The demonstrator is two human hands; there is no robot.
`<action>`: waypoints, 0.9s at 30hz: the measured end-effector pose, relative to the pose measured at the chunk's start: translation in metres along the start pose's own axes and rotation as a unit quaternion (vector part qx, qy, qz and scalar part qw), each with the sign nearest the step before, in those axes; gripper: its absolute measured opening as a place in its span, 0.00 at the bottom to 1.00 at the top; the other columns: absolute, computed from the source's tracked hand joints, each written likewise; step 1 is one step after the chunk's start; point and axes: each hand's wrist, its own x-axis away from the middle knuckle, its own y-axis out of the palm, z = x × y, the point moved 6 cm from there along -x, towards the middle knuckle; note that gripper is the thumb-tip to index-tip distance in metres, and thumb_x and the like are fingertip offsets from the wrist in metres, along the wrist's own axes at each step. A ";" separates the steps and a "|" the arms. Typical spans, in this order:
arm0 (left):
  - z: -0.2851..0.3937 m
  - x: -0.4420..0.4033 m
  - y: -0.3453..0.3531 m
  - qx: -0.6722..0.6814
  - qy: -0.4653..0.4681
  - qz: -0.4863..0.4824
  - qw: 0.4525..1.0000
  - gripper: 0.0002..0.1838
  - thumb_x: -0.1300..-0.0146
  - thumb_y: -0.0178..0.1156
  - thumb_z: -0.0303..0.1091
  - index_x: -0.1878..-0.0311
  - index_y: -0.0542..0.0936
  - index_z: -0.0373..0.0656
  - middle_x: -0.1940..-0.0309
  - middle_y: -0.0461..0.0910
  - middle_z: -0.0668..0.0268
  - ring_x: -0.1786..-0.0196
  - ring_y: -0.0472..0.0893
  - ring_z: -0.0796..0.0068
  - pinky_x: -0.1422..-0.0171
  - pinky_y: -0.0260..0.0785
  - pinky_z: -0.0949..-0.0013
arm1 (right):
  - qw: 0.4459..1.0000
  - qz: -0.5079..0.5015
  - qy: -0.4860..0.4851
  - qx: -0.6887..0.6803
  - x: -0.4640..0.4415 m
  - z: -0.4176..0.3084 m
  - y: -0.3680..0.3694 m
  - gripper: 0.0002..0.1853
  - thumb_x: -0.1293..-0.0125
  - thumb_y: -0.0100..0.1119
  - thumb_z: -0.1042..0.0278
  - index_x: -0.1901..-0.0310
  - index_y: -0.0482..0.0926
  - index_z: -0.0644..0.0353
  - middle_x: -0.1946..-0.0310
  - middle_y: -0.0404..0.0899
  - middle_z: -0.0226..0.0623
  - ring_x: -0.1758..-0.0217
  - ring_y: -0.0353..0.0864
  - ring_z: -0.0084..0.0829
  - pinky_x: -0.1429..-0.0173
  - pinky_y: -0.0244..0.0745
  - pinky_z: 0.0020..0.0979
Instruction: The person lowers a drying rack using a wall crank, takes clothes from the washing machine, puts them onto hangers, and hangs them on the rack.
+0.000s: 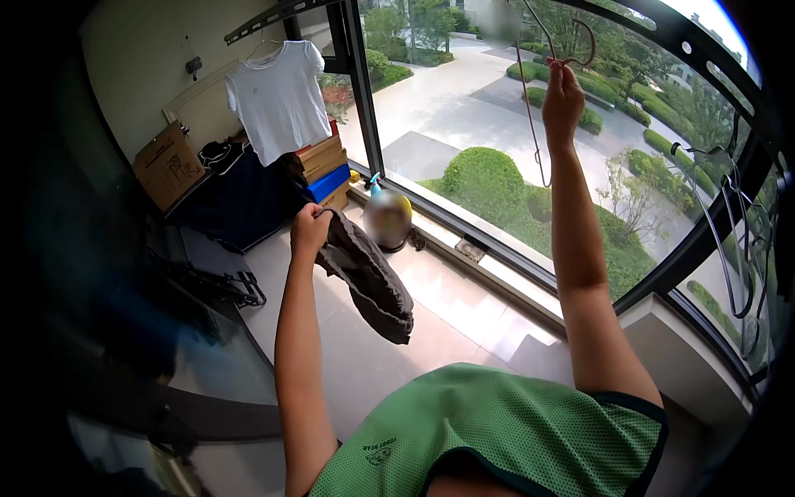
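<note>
A dark grey garment (368, 277) hangs from my left hand (309, 229), whose fingers are closed on its upper edge. The cloth droops down and to the right over the tiled floor. Raised at the upper right, my right hand (563, 101) is closed around a reddish-brown clothes hanger (530, 99) near its hook. The hanger is tilted steeply in front of the window. Garment and hanger are well apart.
A white T-shirt (277, 95) hangs from a rail (277, 18) at upper left. Below are cardboard boxes (168, 166), stacked boxes (323, 159) and dark cloth (240, 199). More hangers (729, 224) hang at the right. A window sill (489, 261) crosses the middle.
</note>
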 end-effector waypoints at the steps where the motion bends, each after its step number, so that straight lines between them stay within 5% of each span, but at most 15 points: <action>1: 0.004 0.000 -0.001 -0.008 -0.003 -0.008 1.000 0.13 0.53 0.56 0.41 0.71 0.77 0.40 0.75 0.78 0.58 0.68 0.77 0.61 0.62 0.67 0.67 | 0.998 -0.033 0.055 0.028 0.014 0.008 -0.011 0.15 0.35 0.48 0.59 0.63 0.79 0.60 0.83 0.75 0.29 0.78 0.71 0.18 0.73 0.65 0.26; 6: -0.001 -0.007 -0.015 -0.042 -0.013 -0.023 0.999 0.14 0.56 0.57 0.42 0.74 0.78 0.40 0.78 0.78 0.59 0.71 0.78 0.61 0.64 0.68 0.66 | 0.963 -0.150 0.171 -0.146 0.101 0.043 -0.030 0.18 0.36 0.53 0.54 0.75 0.79 0.59 0.89 0.51 0.14 0.84 0.45 0.10 0.79 0.36 0.21; 13: -0.033 -0.011 -0.031 -0.072 -0.090 -0.050 0.992 0.15 0.58 0.58 0.45 0.77 0.77 0.40 0.80 0.78 0.59 0.75 0.77 0.66 0.68 0.68 0.67 | 0.851 -0.485 0.137 -0.146 0.179 -0.010 0.006 0.17 0.37 0.53 0.58 0.77 0.79 0.60 0.88 0.61 0.19 0.83 0.54 0.13 0.78 0.48 0.22; 16: -0.045 -0.008 -0.037 -0.059 -0.101 -0.055 0.992 0.15 0.58 0.58 0.44 0.77 0.77 0.40 0.80 0.78 0.60 0.76 0.77 0.66 0.70 0.68 0.67 | 0.824 -0.543 0.129 -0.098 0.207 -0.028 0.029 0.16 0.37 0.53 0.59 0.76 0.79 0.61 0.86 0.69 0.24 0.82 0.60 0.16 0.77 0.53 0.23; 22: -0.033 0.006 -0.080 -0.057 -0.098 -0.025 0.993 0.15 0.56 0.57 0.44 0.77 0.78 0.40 0.80 0.78 0.60 0.75 0.77 0.65 0.68 0.67 0.67 | 0.825 -0.553 0.052 -0.108 0.232 -0.052 0.067 0.16 0.37 0.53 0.59 0.76 0.79 0.62 0.89 0.67 0.25 0.86 0.57 0.17 0.80 0.51 0.24; 25: -0.019 0.014 -0.102 -0.099 -0.085 0.035 0.991 0.13 0.54 0.56 0.40 0.79 0.76 0.38 0.85 0.72 0.66 0.80 0.71 0.76 0.74 0.62 0.71 | 0.813 -0.577 -0.015 -0.077 0.238 -0.074 0.078 0.15 0.37 0.53 0.59 0.74 0.79 0.62 0.90 0.66 0.26 0.87 0.57 0.18 0.81 0.51 0.26; 27: -0.021 0.011 -0.109 -0.125 -0.074 0.040 0.989 0.13 0.54 0.56 0.41 0.78 0.76 0.39 0.84 0.73 0.64 0.79 0.72 0.75 0.72 0.63 0.71 | 0.799 -0.598 0.016 -0.057 0.247 -0.085 0.087 0.13 0.41 0.54 0.58 0.71 0.80 0.59 0.84 0.75 0.39 0.83 0.73 0.32 0.73 0.69 0.29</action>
